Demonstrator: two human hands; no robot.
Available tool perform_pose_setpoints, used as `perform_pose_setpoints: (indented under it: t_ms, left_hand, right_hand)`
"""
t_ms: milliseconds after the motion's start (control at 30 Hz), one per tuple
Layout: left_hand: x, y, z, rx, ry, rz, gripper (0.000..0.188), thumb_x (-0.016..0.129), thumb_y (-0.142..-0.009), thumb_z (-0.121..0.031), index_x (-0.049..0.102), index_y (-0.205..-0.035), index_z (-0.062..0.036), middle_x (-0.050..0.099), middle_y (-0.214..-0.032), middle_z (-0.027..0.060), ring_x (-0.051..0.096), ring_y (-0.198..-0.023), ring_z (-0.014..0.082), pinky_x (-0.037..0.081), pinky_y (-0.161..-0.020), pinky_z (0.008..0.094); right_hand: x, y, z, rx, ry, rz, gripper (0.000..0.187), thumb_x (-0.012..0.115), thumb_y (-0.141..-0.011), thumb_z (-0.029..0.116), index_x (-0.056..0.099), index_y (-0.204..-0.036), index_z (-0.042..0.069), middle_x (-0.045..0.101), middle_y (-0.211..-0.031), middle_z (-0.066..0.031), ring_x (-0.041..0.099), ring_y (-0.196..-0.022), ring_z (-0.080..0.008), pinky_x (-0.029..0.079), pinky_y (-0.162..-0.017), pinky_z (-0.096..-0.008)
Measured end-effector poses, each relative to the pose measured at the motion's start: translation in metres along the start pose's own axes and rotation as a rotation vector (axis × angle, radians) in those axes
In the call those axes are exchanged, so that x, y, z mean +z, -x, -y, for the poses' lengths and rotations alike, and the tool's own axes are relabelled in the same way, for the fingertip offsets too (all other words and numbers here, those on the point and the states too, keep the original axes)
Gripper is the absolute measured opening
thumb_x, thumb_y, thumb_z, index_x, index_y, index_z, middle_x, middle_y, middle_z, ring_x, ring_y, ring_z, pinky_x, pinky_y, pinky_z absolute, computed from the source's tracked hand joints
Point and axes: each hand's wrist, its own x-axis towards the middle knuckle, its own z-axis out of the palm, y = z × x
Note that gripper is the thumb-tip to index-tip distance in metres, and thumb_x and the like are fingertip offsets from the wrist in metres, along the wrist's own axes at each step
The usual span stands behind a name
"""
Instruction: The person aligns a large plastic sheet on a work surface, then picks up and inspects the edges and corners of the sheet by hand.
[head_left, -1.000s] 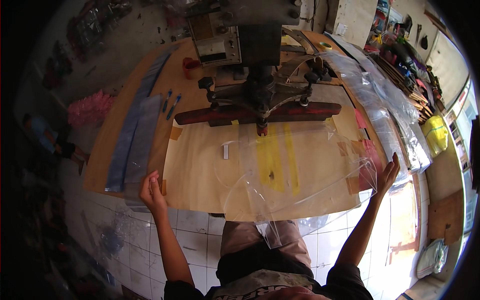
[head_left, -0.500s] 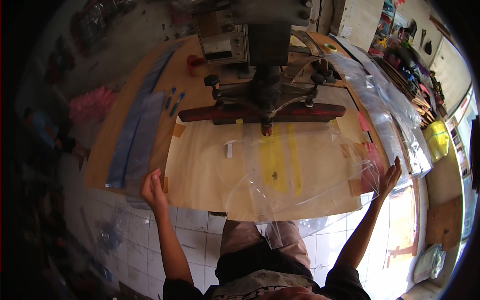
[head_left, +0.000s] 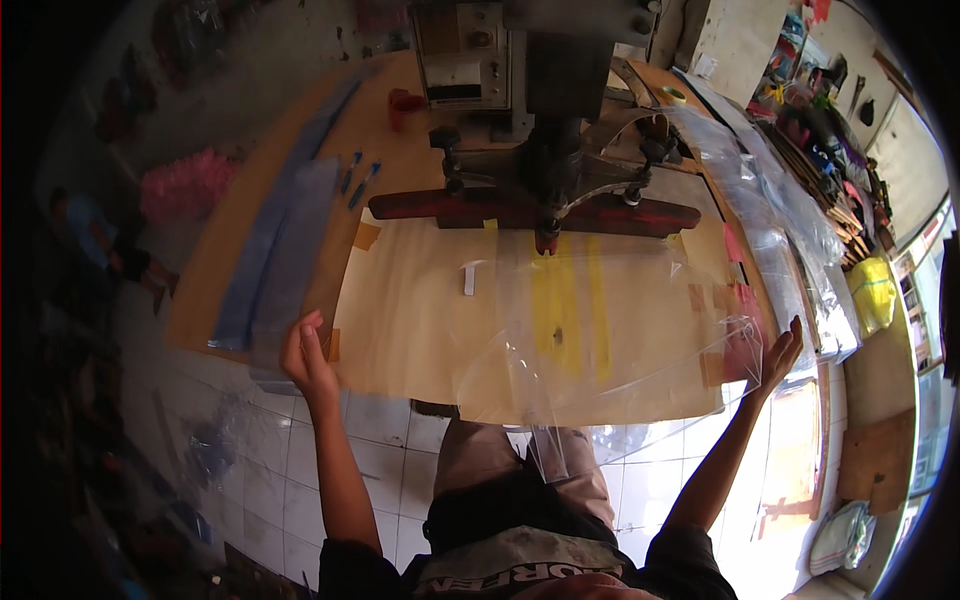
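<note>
A loose clear plastic sheet (head_left: 620,395) lies crumpled over the right half of a tan work board (head_left: 410,320), its near end hanging over the front edge above my lap. At the board's left edge is my left hand (head_left: 308,360), fingers curled in and thumb up, beside a stack of bluish clear plastic strips (head_left: 290,240). Whatever is in its fingers is hidden. On the right side my right hand (head_left: 783,358) has its fingers stretched out, and the sheet's right edge touches or lies near its palm. Above the board's far side stands a press machine with a long dark red bar (head_left: 600,212).
Two blue pens (head_left: 363,185) and a red tape roll (head_left: 404,108) lie on the wooden table at the far left. More clear plastic (head_left: 775,250) is piled along the right edge. A person (head_left: 95,240) is at the far left, near a pink bundle (head_left: 188,187).
The whole view has shifted slightly, so the machine and board sit a little higher and further right. Both hands and the clear sheet keep nearly the same places.
</note>
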Motion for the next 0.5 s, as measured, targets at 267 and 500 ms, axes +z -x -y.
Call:
perform_pose_setpoints:
  t_ms: [267,500]
  left_hand:
    - [0.0001,-0.0025,0.0025,-0.017,0.013,-0.019,0.03,0.045,-0.093,-0.019,0.063,-0.096,0.0058,0.063,-0.09,0.0126,0.059,-0.086,0.0204,0.045,-0.079,0.0302]
    - [-0.0021,-0.0021,0.0015,0.002,-0.001,-0.011,0.031,0.046,-0.093,-0.02,0.063,-0.095,0.0061,0.063,-0.089,0.0126,0.059,-0.085,0.0204,0.045,-0.078,0.03]
  right_hand:
    - [0.0029,-0.0009,-0.0026,-0.009,0.019,-0.012,0.049,0.033,-0.097,0.039,0.048,-0.127,0.003,0.048,-0.125,-0.0184,0.046,-0.117,-0.0326,0.036,-0.097,-0.042]
    - [0.0012,-0.0004,-0.0026,-0.009,0.04,-0.008,0.047,0.034,-0.097,0.037,0.048,-0.127,0.004,0.048,-0.125,-0.0186,0.046,-0.116,-0.0329,0.037,-0.097,-0.042]
